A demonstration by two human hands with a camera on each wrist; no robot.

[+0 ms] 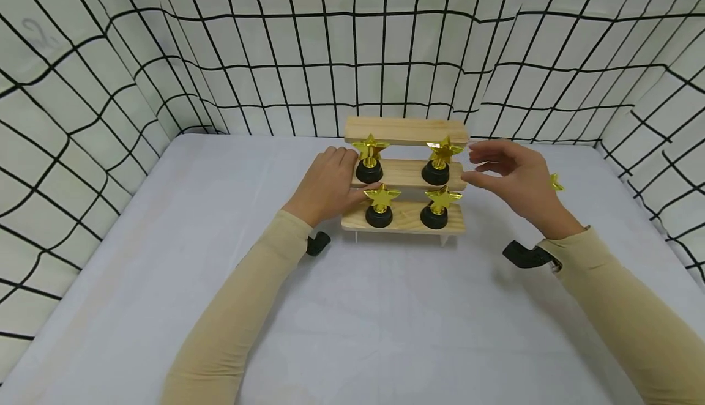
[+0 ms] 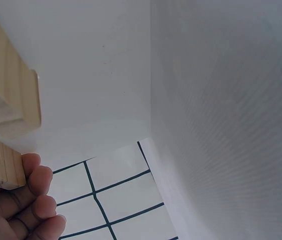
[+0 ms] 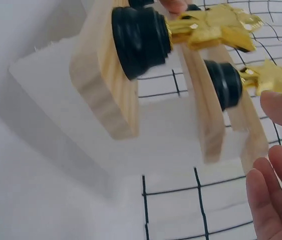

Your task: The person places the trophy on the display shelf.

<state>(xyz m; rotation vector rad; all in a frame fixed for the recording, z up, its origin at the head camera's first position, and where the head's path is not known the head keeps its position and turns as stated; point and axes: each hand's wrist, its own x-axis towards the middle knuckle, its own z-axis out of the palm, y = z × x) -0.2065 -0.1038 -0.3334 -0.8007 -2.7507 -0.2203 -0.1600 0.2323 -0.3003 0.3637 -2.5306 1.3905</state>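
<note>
A tiered wooden display stand carries gold star trophies on black bases: one upper left, one upper right, one lower left and one lower right. My left hand grips the left end of the middle board, with fingers curled around its edge and the thumb close to the lower left trophy. Just off the stand's right end is my right hand, its fingers apart and nothing held. In the right wrist view its thumb is near a trophy star.
Behind my right hand another gold star shows in part, its base hidden. White cloth covers the table. Black wire grid panels stand along the back and both sides. A black strap-like device hangs below the right wrist.
</note>
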